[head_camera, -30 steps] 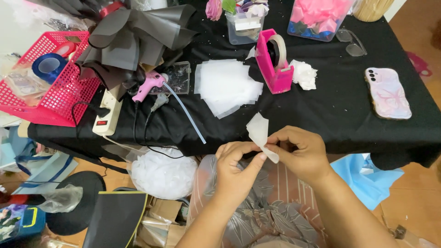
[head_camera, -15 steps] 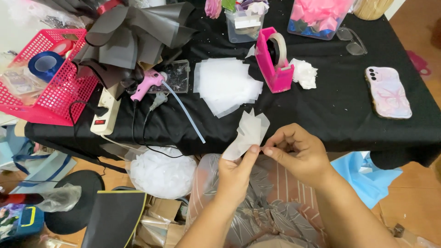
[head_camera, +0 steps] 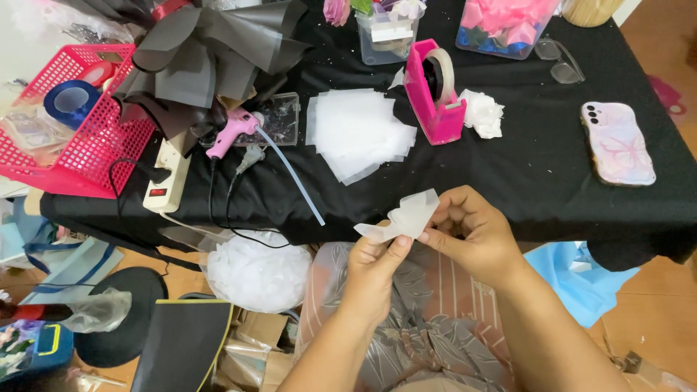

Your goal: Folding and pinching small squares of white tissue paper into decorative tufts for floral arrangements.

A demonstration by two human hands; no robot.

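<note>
Both hands meet at the near edge of the tabletop, which is draped in black cloth. The left hand pinches the lower left part of a small folded piece of white translucent paper between thumb and fingers; the right hand is closed on the same piece at its right side, fingertips curled around it. The paper is held in the air just in front of the tabletop edge, over the person's lap, creased so one flap stands up and another juts out to the left.

Farther on the tabletop, straight beyond the hands, lies a loose stack of white paper squares. Just right of the stack stands a pink tape dispenser with a roll in it, and beside that a crumpled white paper flower. A phone in a pale marbled case lies well to the right. Left of the stack, a pink glue gun rests with a clear glue stick trailing toward the near edge, next to a white power strip. A pink mesh basket sits at the far left, with dark grey folded sheets piled behind it
</note>
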